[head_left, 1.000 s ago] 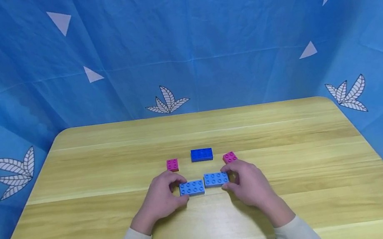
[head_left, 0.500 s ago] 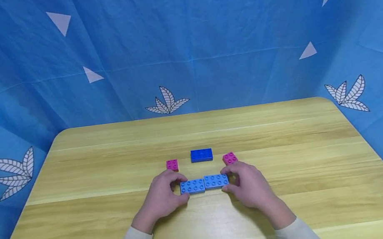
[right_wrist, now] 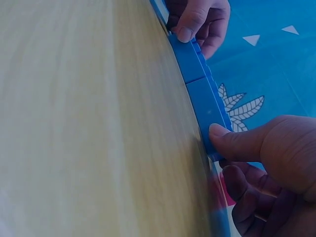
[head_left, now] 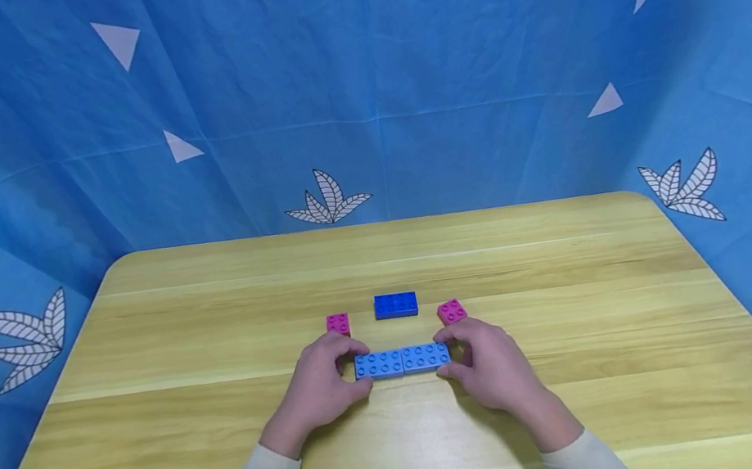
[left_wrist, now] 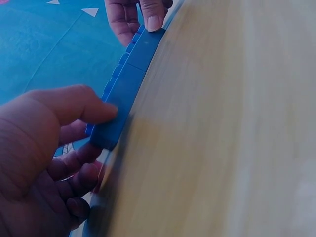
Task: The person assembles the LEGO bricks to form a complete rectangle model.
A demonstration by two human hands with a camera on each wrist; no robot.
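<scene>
Two light blue toy bricks lie end to end in a straight row on the wooden table. My left hand (head_left: 326,380) pinches the left light blue brick (head_left: 380,365) near its outer end, thumb on the near side and fingers on the far side. At the other end, my right hand (head_left: 484,357) pinches the right light blue brick (head_left: 424,357) the same way. Both wrist views show the ends meeting at a thin seam, as between the left brick (left_wrist: 114,113) and the right brick (left_wrist: 143,49). Studs face up on both.
Beyond the row sits a dark blue brick (head_left: 395,305). A small pink brick (head_left: 338,325) lies past my left fingers, and another pink brick (head_left: 452,311), slightly turned, past my right. A blue curtain (head_left: 362,62) hangs behind the wooden table (head_left: 210,312).
The two light blue bricks were slightly apart and offset; the left one has shifted right and away, the right one slightly nearer. They now line up end to end.
</scene>
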